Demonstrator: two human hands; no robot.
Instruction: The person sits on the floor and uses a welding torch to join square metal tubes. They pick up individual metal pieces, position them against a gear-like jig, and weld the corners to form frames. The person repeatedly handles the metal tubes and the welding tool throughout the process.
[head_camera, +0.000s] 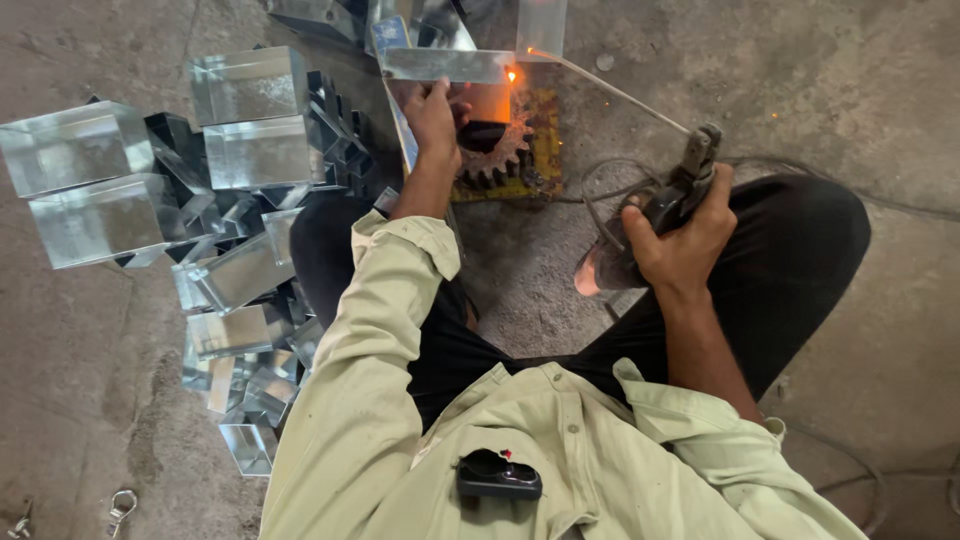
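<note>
My left hand (436, 118) grips a bent sheet-metal piece (446, 65), holding it steady over a rusty gear (492, 160) on a yellow base. In my right hand (682, 240) is a dark welding electrode holder (680, 190). Its thin rod (610, 92) reaches up and left to the sheet's edge. A bright orange spark (512, 75) glows where the rod's tip meets the metal. I am seated on the floor, knees apart, in a pale green shirt.
A heap of shiny sheet-metal boxes (245, 150) lies on the left, some stacked, some tumbled. More metal pieces (330, 15) stand at the top. Cables (600, 185) loop by the holder. A small black device (498, 475) is clipped to my shirt. Concrete floor (850, 80) lies around.
</note>
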